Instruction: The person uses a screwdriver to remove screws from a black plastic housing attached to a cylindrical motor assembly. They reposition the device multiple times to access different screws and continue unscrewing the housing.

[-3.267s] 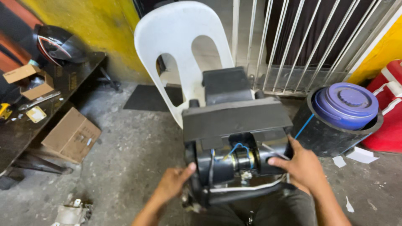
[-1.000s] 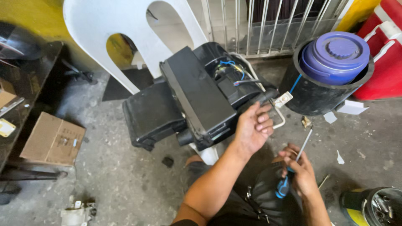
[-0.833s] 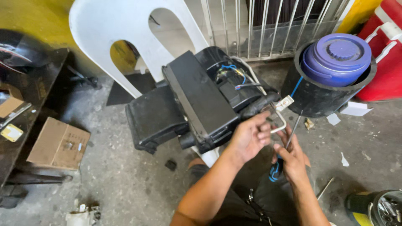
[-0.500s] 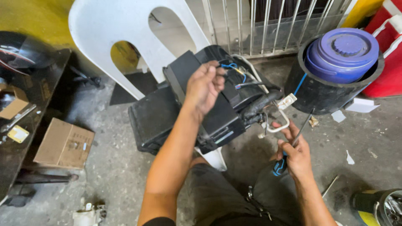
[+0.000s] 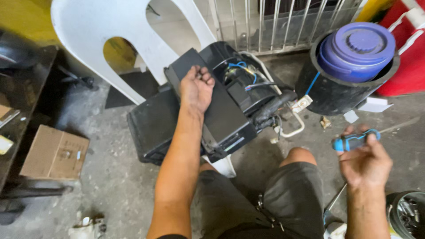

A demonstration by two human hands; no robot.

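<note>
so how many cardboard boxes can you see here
2. One closed cardboard box sits on the floor at the left, below the dark table. A second box lies on that table at the left edge, mostly cut off. Others may be out of view.

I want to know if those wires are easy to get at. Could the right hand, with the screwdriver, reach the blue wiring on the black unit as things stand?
Probably yes. The right hand holds the screwdriver off to the side. The blue wiring lies exposed on the black unit, and the left hand rests beside it, not over it.
</note>
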